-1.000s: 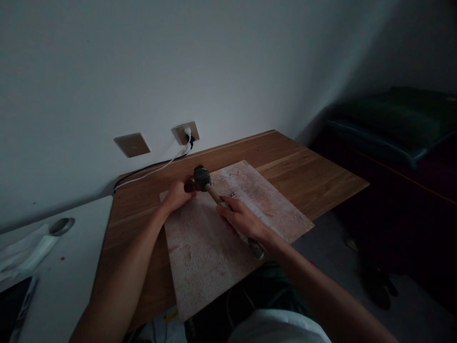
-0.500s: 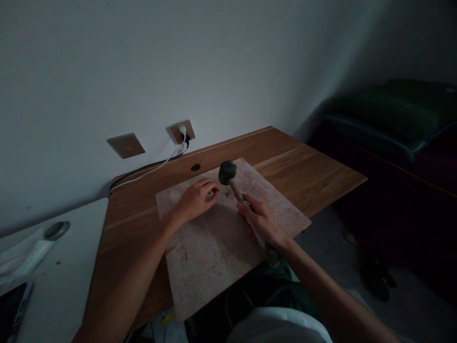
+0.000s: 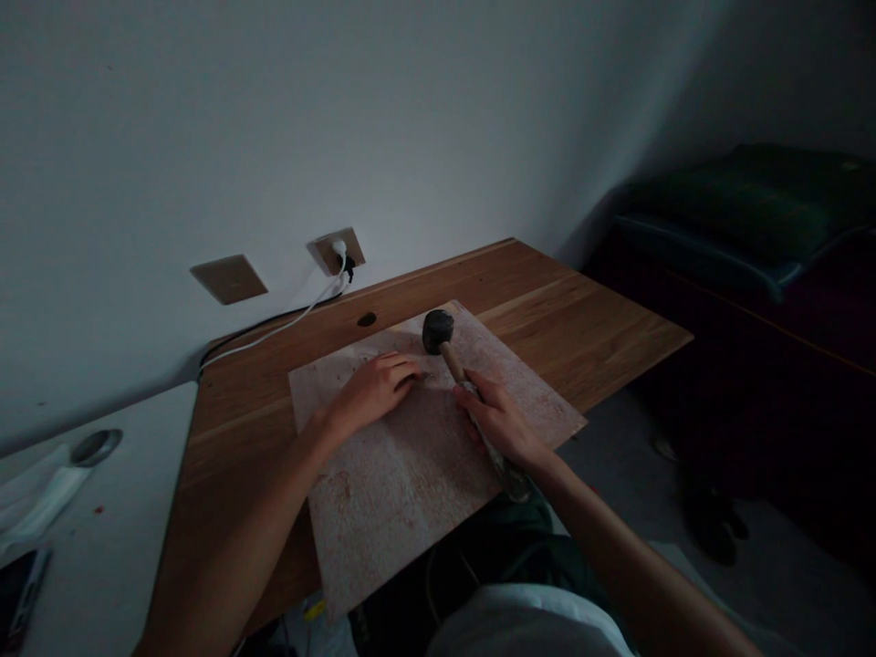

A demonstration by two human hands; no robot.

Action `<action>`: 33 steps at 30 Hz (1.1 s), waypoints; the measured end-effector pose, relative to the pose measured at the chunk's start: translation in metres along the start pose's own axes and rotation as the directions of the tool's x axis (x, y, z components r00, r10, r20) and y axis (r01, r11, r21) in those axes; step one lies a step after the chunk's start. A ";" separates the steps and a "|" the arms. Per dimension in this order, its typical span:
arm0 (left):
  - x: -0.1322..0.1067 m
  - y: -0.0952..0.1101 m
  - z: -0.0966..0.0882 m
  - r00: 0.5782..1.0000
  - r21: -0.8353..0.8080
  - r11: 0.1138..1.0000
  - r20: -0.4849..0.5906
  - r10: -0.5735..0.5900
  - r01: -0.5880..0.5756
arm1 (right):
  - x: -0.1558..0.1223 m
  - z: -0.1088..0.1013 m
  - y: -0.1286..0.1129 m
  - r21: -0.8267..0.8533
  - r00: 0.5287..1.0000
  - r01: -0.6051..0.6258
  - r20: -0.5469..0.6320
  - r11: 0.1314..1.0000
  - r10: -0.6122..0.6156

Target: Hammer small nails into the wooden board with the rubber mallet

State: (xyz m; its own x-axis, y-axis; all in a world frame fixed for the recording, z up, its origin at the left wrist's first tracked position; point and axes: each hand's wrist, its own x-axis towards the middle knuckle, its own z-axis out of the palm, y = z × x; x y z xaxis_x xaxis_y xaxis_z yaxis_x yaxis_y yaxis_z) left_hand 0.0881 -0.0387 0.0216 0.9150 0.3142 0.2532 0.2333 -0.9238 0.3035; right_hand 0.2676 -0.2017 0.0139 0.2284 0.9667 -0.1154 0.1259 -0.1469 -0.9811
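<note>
A pale mottled board [image 3: 411, 465] lies on the wooden desk [image 3: 568, 328]. My right hand [image 3: 499, 422] grips the wooden handle of a hammer [image 3: 452, 360], whose dark head hovers over the board's far part. My left hand [image 3: 373, 391] rests on the board just left of the hammer head, fingers curled together in a pinch near a small thing that is too small to name.
A wall socket [image 3: 337, 250] with a white plug and cables sits behind the desk, beside a blank wall plate [image 3: 228, 278]. A round cable hole [image 3: 366, 319] is in the desk. A white table [image 3: 75, 529] adjoins on the left. Dark furniture [image 3: 739, 228] stands at right.
My left hand moved from the hammer head down and right onto the board. The hammer swung to the right and stays raised over the board's far part.
</note>
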 end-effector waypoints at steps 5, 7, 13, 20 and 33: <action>-0.004 -0.003 -0.009 0.997 0.003 0.998 0.036 -0.070 0.070 | -0.002 0.001 -0.002 -0.043 1.000 0.003 -0.005 0.999 -0.003; -0.005 -0.001 -0.008 0.998 0.010 0.999 0.036 -0.054 0.053 | -0.001 0.001 -0.001 -0.053 1.000 0.008 -0.009 0.999 -0.008; -0.003 0.003 -0.004 0.998 -0.002 0.999 0.061 -0.032 0.032 | -0.001 0.002 0.003 -0.058 1.000 0.002 -0.001 0.998 -0.002; -0.021 -0.021 -0.051 0.973 0.024 0.979 0.108 -0.206 0.205 | -0.004 0.001 -0.002 -0.087 1.000 -0.006 0.018 0.996 0.008; -0.035 -0.061 -0.058 0.949 -0.031 0.951 0.077 -0.304 0.307 | -0.004 0.003 0.001 -0.109 1.000 0.005 0.023 0.994 -0.002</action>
State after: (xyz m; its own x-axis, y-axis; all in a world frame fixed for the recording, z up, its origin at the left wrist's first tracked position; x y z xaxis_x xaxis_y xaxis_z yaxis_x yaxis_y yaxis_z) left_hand 0.0222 0.0192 0.0478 0.8231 0.5626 0.0774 0.4929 -0.7753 0.3949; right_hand 0.2642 -0.2053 0.0129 0.2061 0.9715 -0.1169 0.2310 -0.1644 -0.9590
